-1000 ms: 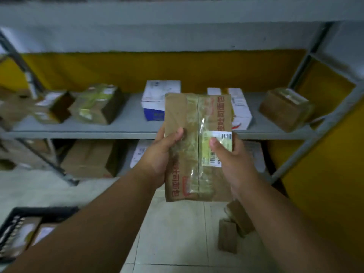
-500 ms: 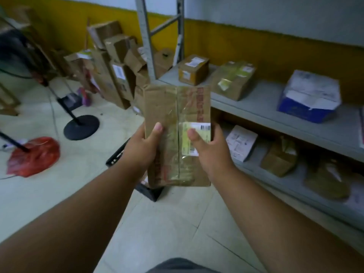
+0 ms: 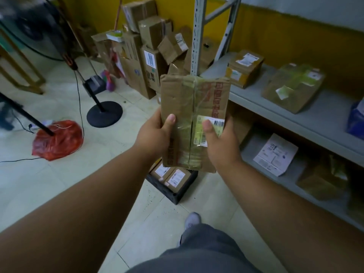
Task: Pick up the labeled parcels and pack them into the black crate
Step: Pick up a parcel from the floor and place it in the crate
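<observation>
I hold a flat brown cardboard parcel [image 3: 189, 107], taped and printed with red characters, upright in front of me. My left hand [image 3: 155, 136] grips its left edge, thumb on the front. My right hand [image 3: 220, 142] grips the right edge, thumb on the white barcode label [image 3: 208, 131]. Below and behind the parcel, the black crate [image 3: 177, 192] stands on the floor by the shelf, and two labeled parcels [image 3: 171, 175] lie in it. The parcel hides most of the crate.
A grey metal shelf [image 3: 319, 123] on the right carries more taped parcels [image 3: 245, 67] and a white sheet [image 3: 275, 154] lower down. Cardboard boxes [image 3: 149, 62] are stacked in the corner. A fan stand base [image 3: 104, 115] and a red bag [image 3: 58, 139] sit on the tiled floor at left. My shoe [image 3: 192, 219] is near the crate.
The view has swung left and down from the shelf front toward the floor. The parcel stays in both hands, and the crate with its parcels has come into sight below it.
</observation>
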